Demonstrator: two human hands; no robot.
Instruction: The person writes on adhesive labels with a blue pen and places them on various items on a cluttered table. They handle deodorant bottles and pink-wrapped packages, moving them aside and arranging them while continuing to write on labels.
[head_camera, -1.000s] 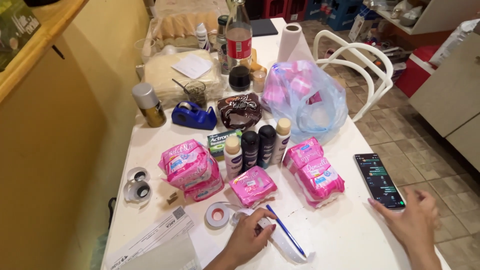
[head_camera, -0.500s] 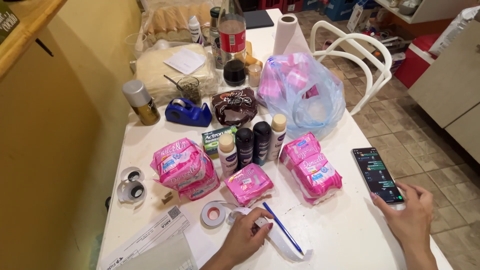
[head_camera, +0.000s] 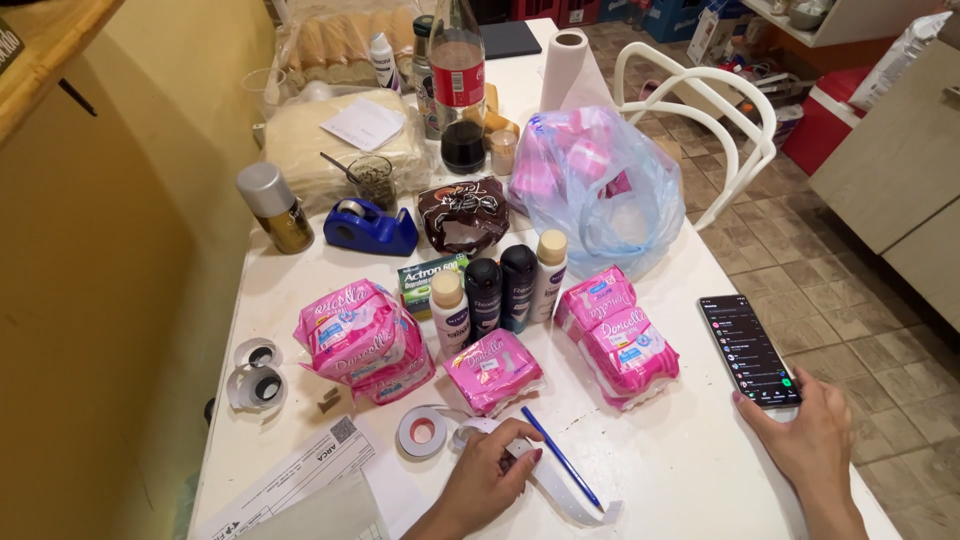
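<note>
Fingers of the left hand (head_camera: 487, 472) press flat on a white paper strip (head_camera: 560, 492) at the table's (head_camera: 690, 470) near edge, pinning rather than clenching it; a blue pen (head_camera: 562, 458) lies across the strip at the hand's 2 o'clock. Thin and limp, the strip looks likely to slide or tear, so it is best held flat near the end. Right hand (head_camera: 805, 440) loosely steadies a dark phone (head_camera: 750, 350) lying at the table's right edge. Label roll (head_camera: 422, 432) sits at the left hand's 10 o'clock, pink packs (head_camera: 495, 368) at 12.
</note>
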